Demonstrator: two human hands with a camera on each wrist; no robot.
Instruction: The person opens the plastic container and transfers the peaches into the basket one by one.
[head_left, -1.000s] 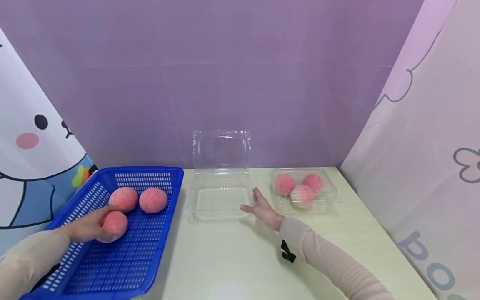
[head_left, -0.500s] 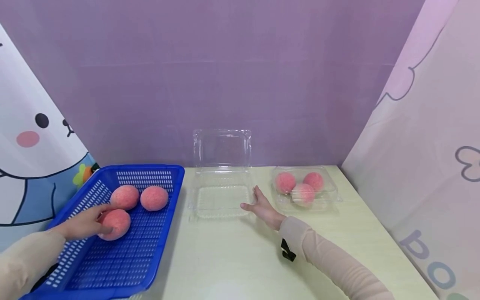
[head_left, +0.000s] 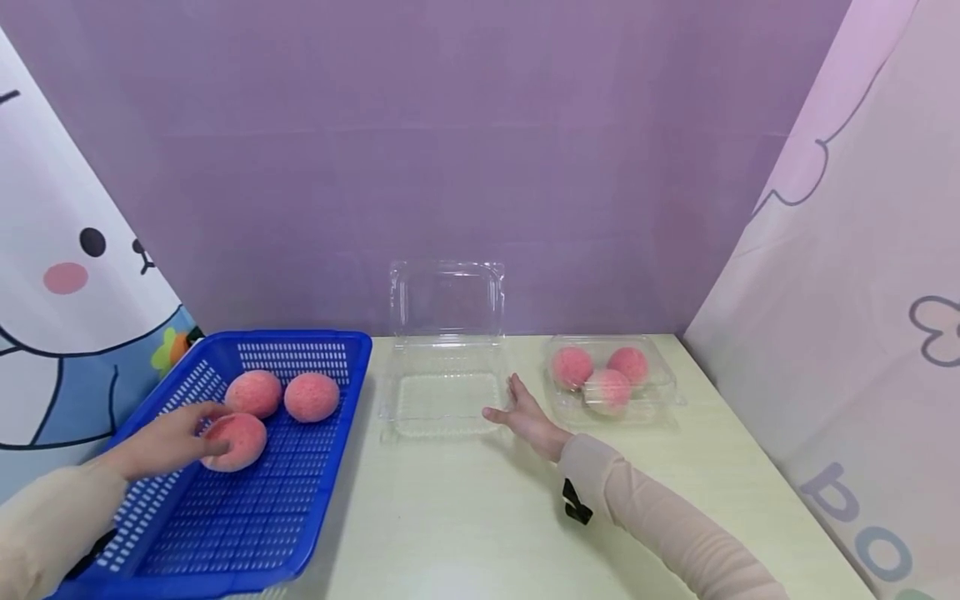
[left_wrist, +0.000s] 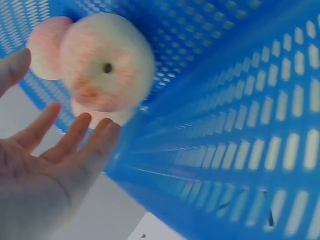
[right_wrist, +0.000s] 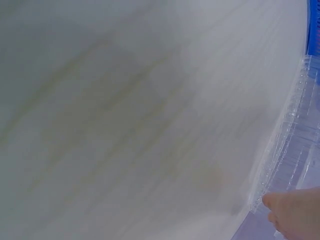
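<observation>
In the blue basket, my left hand [head_left: 168,437] reaches over the nearest pink peach [head_left: 242,443], thumb and fingers spread around its left side. The left wrist view shows those fingers [left_wrist: 67,142] apart and fairly straight by the peach [left_wrist: 115,65], whose stem hollow faces the camera; whether they touch it I cannot tell. Two other peaches, one left [head_left: 253,393] and one right [head_left: 311,397], lie behind it. My right hand [head_left: 531,423] rests at the right side of a clear plastic clamshell box [head_left: 450,392] with its lid raised, fingers extended and thumb toward the front edge.
A closed clear clamshell box [head_left: 660,383] holding 3 peaches stands to the right on the pale table [head_left: 427,517]. The blue basket [head_left: 307,533] fills the table's left side. A purple curtain [head_left: 450,167] hangs behind, with printed cloths at both sides.
The nearest peach has shifted slightly rightward and back in the basket and turned, its cleft now showing. My left hand has moved slightly with it. The right hand holds its place by the clamshell box.
</observation>
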